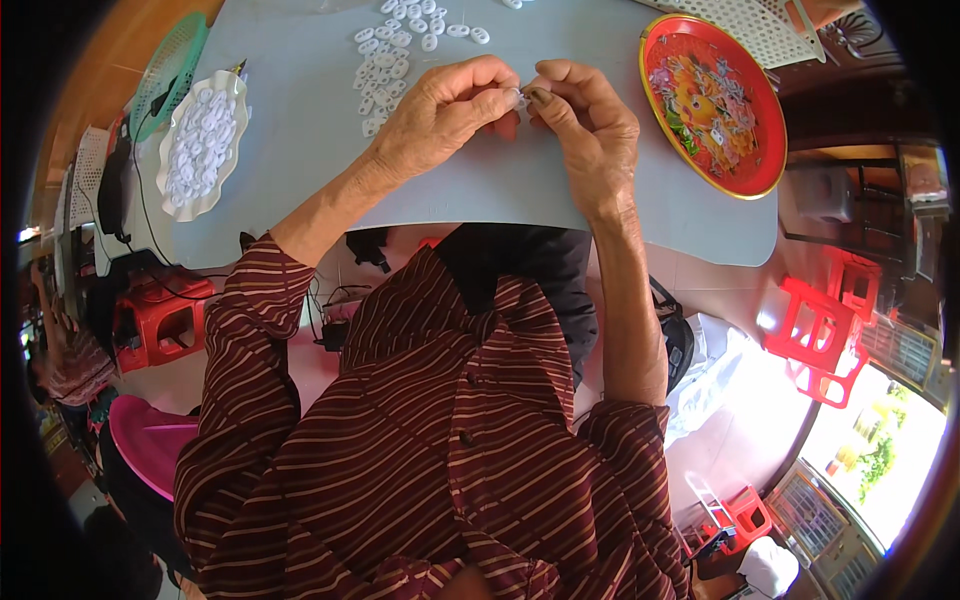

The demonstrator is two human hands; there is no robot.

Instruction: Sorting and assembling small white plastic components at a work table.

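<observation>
We note both hands above the grey table [480,200]. Left hand [448,112]: thumb and index finger pinch a small white piece [520,100], located between the two hands. Right hand [590,125]: fingers curled, tips at the piece; whether they grip it we cannot tell. Loose pieces [383,75] lie beside the left hand; more fill the dish [236,92]. Red tray [765,135] at right.

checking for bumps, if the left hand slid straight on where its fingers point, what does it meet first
Most likely the right hand, just past the small white piece at the tips of the left hand; depth there is unclear.
</observation>
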